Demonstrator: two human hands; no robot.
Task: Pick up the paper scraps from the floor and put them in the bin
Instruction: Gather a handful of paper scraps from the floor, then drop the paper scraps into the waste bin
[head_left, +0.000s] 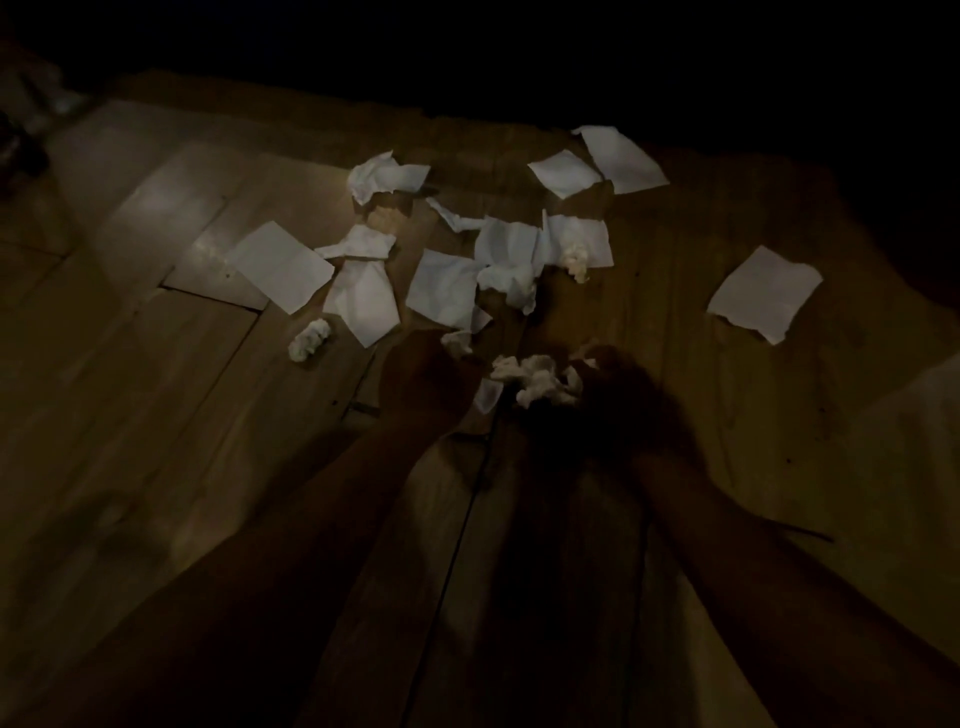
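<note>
Scraps (467, 249) strewn mid-floor (156, 364); one sheet (763, 293) far right; crumpled wad (537, 379) nearest, btwn hands.

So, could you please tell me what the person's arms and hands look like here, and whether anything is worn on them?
Both forearms are bare as far as the dim head view shows: no sleeves, gloves, watch or rings can be made out. The left hand and right hand are dark, shadowed shapes, so fine details such as small jewellery cannot be ruled out.
</note>
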